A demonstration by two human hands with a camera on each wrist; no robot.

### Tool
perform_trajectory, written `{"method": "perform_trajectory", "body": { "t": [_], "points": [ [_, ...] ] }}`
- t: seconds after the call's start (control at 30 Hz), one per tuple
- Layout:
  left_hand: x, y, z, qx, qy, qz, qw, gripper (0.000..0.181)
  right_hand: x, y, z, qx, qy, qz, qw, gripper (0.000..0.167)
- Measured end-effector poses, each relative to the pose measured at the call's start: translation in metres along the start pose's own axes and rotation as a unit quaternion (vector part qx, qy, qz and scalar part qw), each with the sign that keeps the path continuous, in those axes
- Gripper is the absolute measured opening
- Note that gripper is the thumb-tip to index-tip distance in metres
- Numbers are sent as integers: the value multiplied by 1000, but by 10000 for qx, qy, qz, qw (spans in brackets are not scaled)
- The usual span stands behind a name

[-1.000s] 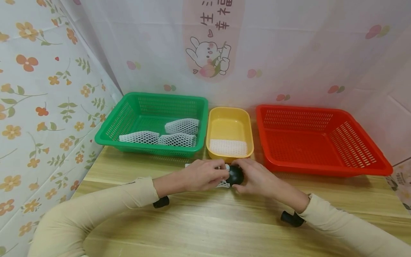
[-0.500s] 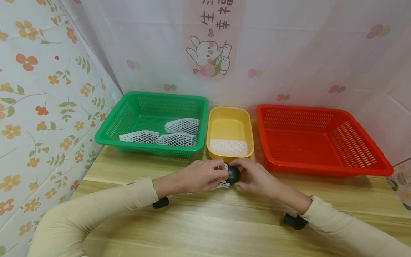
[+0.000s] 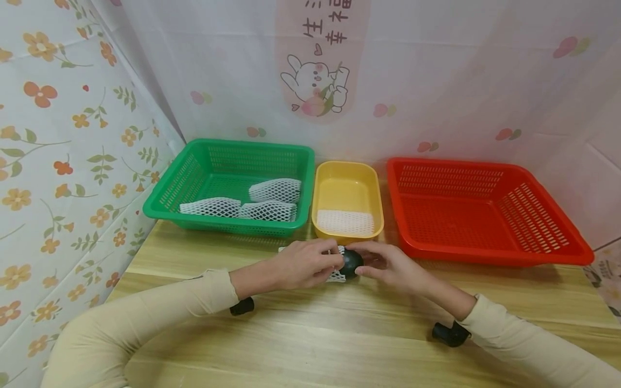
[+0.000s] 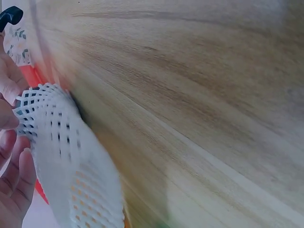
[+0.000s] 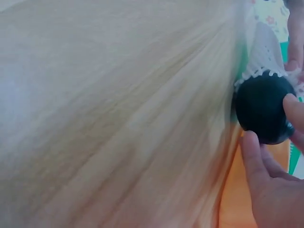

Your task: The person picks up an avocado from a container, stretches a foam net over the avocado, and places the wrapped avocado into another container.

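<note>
A dark green, smooth, rounded fruit (image 3: 352,264) sits partly inside a white foam net sleeve (image 4: 59,128). Its bare end points right, just in front of the yellow tray. My left hand (image 3: 306,264) pinches the sleeve near its mouth; the fingers hide part of the net. At the bare end, my right hand (image 3: 397,268) holds the fruit between thumb and fingers. The right wrist view shows the sleeve's scalloped edge running around the fruit (image 5: 263,107), with the thumb and fingertips touching the dark skin.
Behind the hands, a green basket (image 3: 228,227) holds several net-wrapped pieces (image 3: 275,190). The yellow tray (image 3: 346,186) in the middle contains flat white foam nets (image 3: 345,221). To the right stands a red basket (image 3: 456,215). Everything rests on a wooden table (image 3: 335,334).
My right hand has drawn slightly to the right, and its fingers have shifted on the fruit. A little less of the fruit sticks out of the sleeve. The left hand has hardly moved.
</note>
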State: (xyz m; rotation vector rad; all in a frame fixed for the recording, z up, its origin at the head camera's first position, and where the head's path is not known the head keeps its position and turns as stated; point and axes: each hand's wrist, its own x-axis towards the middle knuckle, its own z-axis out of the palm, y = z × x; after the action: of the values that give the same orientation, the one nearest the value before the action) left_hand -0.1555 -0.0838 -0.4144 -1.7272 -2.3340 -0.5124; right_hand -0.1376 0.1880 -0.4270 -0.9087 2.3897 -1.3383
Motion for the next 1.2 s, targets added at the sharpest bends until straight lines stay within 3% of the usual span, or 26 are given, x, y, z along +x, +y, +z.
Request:
{"method": "perform_trajectory", "body": {
  "t": [0.2,0.43,0.93,1.2],
  "points": [
    [0,-1,0,-100,131,26,9999,12,2,-2,0,-327,89,381,9987,53],
    [1,0,1,-162,98,38,9998,13,1,0,6,-571,412,503,9962,48],
    [3,3,3,-220,452,248,9984,13,0,-8,22,-1201,962,-55,9881,50],
    [5,4,6,-239,672,381,9967,13,8,-10,21,-762,1316,-143,9883,33]
  ]
}}
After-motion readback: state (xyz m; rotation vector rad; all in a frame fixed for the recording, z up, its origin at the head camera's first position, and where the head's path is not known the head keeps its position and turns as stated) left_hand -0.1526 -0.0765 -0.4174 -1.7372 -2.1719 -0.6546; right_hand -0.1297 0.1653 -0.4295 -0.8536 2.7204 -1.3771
